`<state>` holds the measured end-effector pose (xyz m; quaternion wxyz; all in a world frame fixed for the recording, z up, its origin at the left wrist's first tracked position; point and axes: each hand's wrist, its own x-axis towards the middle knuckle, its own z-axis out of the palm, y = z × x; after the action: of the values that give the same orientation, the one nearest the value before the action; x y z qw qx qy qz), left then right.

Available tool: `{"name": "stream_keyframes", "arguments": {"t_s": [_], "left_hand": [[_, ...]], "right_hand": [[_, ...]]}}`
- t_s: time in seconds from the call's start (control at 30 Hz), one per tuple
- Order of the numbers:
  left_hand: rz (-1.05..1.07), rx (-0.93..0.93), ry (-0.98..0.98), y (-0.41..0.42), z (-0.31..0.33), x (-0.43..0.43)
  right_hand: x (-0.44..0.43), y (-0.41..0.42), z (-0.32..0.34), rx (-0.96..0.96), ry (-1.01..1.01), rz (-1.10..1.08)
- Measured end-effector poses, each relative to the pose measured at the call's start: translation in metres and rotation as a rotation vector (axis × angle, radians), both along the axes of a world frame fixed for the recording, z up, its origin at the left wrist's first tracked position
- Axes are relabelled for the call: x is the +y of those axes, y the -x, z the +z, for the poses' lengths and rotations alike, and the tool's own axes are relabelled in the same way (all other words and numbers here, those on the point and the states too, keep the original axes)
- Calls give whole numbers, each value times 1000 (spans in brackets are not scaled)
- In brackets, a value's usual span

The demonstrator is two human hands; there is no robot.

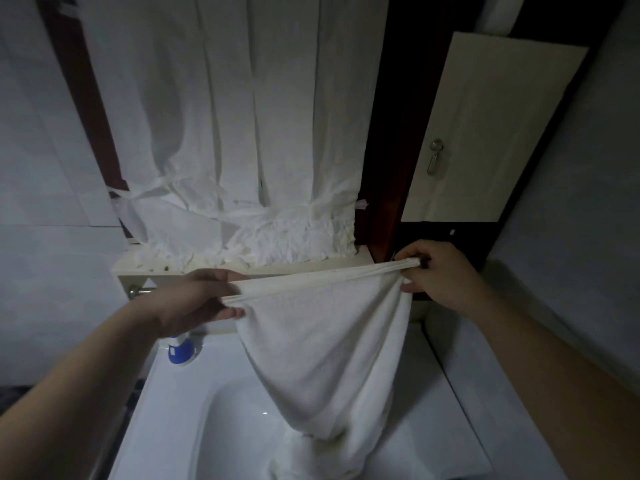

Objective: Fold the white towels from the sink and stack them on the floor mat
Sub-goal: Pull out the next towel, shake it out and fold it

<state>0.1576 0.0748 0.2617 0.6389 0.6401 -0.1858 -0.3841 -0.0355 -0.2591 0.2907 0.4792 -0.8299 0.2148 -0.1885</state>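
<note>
A white towel hangs stretched between my two hands above the white sink. My left hand pinches its top edge at the left, and my right hand pinches the other end, slightly higher. The cloth droops in a long fold, and its lower end lies bunched in the sink basin at the bottom centre. More white cloth is piled there; I cannot tell if it is a separate towel. No floor mat is in view.
A white curtain covers the wall behind the sink, its hem bunched on a narrow shelf. A blue-and-white bottle stands at the sink's back left corner. A pale cabinet door with a key is at the right.
</note>
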Motion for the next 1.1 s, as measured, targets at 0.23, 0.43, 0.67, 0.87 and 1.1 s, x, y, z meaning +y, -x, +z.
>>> {"name": "stream_keyframes", "arguments": {"t_s": [0.23,0.43,0.67,0.87,1.1], "left_hand": [[164,-566,-119,12,-3,-4],[418,-229,129,27,22,-24],[593,-344,420,30,78,-28],[739,-662,454,37,129,-25],[654,-379,598,35,171,-23]], "right_hand": [[2,-6,17,-113,-116,-48],[19,-7,52,-218,-281,16],[29,-3,103,-454,-392,34],[37,-1,144,-656,-409,54],[47,0,168,-705,-359,45]]}}
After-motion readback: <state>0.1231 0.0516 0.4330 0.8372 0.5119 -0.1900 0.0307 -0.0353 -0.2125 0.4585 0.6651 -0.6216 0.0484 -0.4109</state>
